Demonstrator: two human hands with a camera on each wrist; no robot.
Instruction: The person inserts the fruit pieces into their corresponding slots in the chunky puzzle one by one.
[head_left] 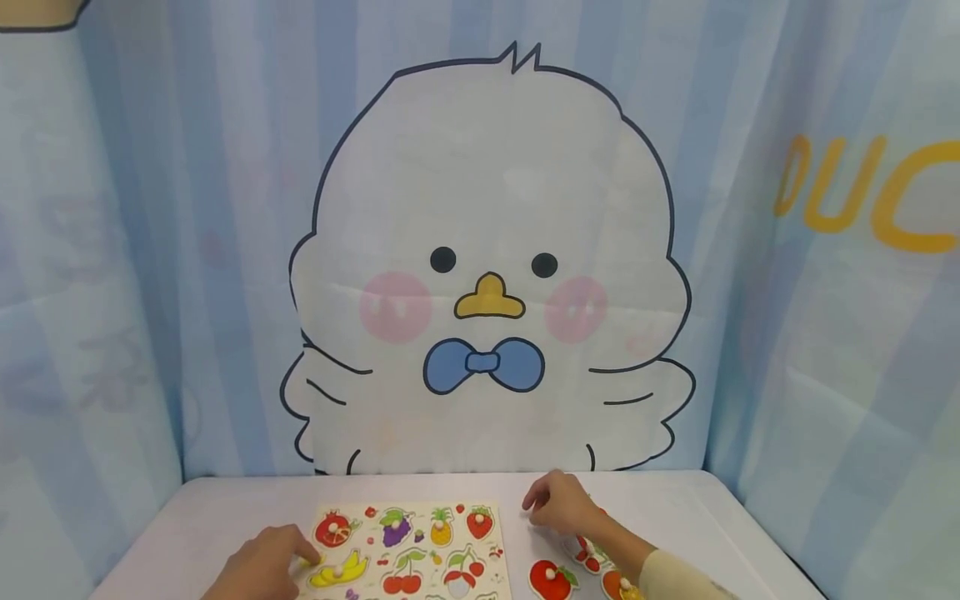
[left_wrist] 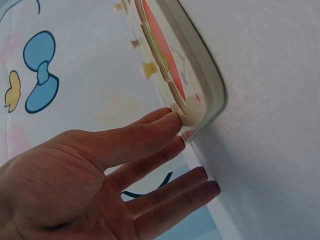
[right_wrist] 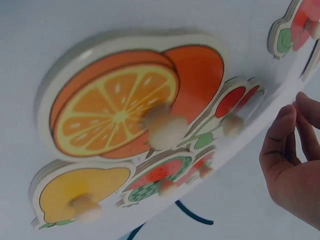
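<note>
One white table, striped curtain.

Head view faces backdrop; wrist views close, tilted; head, left wrist share board.

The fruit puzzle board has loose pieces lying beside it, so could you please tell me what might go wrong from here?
The left hand touches the fruit puzzle board's edge, so a push there might slide it. In the head view, the right forearm crosses over loose pieces, so the sleeve could brush their knobs. The orange piece and yellow fruit piece lie close together; reaching for one may nudge the other.
</note>
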